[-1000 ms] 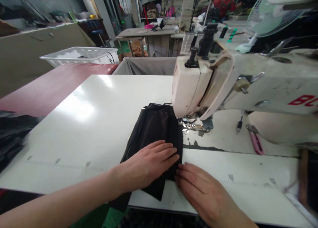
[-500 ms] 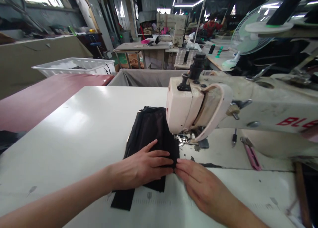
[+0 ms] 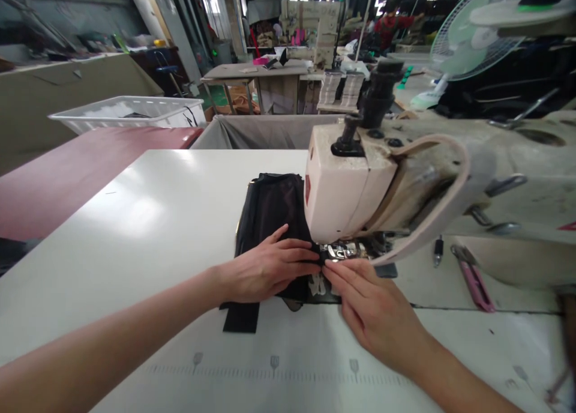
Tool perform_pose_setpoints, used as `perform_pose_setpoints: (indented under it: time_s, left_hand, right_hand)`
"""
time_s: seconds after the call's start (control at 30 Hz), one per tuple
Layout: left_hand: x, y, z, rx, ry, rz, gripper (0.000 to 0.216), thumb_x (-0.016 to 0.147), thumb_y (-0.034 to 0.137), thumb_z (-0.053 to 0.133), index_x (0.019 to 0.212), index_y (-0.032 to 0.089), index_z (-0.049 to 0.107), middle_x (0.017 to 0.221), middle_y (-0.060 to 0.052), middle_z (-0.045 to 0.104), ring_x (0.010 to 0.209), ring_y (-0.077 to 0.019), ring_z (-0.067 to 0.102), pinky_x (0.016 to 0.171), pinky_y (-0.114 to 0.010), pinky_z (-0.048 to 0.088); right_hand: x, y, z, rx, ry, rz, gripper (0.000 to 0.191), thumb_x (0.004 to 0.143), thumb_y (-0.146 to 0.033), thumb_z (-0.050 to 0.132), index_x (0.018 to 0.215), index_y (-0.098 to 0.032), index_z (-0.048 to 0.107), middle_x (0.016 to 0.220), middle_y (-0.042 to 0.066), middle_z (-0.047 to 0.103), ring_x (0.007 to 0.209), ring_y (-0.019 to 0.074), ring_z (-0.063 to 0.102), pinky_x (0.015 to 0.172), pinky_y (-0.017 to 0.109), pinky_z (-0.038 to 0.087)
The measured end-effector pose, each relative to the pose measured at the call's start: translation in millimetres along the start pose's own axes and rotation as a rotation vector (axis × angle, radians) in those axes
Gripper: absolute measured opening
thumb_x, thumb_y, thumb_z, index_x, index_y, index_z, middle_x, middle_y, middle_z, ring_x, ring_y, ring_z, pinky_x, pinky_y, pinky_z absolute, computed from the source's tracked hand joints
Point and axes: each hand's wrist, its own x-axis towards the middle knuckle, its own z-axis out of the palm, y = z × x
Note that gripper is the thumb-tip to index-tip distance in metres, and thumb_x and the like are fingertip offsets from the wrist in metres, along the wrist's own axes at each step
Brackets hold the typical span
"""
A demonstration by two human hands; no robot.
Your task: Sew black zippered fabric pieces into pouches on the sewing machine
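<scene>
A black fabric piece (image 3: 270,206) lies on the white table (image 3: 148,221) and runs under the head of a cream sewing machine (image 3: 351,185). My left hand (image 3: 265,268) presses flat on the fabric, fingers stretched toward the presser foot (image 3: 342,252). My right hand (image 3: 366,305) rests to its right, fingertips pinching the fabric's near edge just in front of the foot. A narrow black strip (image 3: 242,317) sticks out from below my left hand.
Pink snips (image 3: 474,278) and a small dark tool (image 3: 438,251) lie on the machine bed at right. A white plastic crate (image 3: 126,111) stands beyond a maroon table (image 3: 67,173) at left. A grey cloth bin (image 3: 265,131) sits behind the table. A fan (image 3: 477,32) is at upper right.
Both hands have slid the black fabric forward toward the needle; the fingertips now sit right at the presser foot. The view has moved closer to the machine.
</scene>
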Motion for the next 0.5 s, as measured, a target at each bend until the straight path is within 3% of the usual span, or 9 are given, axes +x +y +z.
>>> perform_pose_setpoints:
  time_s: [0.3,0.5]
  left_hand:
    - [11.5,-16.4,-0.6,0.022,0.056,-0.087,0.038,0.093,0.015,0.040,0.128,0.022,0.053,0.127,-0.008,0.060,0.119,-0.0218,0.054,0.111,-0.048,0.030]
    - [13.1,-13.1,-0.3,0.141,0.153,-0.266,0.030,0.094,0.024,0.047,0.121,0.015,0.055,0.118,-0.012,0.061,0.115,-0.0249,0.055,0.104,-0.046,0.038]
  right_hand:
    - [-1.4,-0.5,1.5,0.015,0.009,0.055,0.040,0.088,-0.010,0.043,0.125,-0.005,0.058,0.125,0.016,0.062,0.116,0.0285,0.054,0.100,0.052,0.048]
    - [-4.0,-2.5,2.2,0.165,0.046,0.099,0.042,0.086,-0.008,0.044,0.126,-0.012,0.059,0.124,0.014,0.063,0.117,0.0274,0.055,0.101,0.052,0.047]
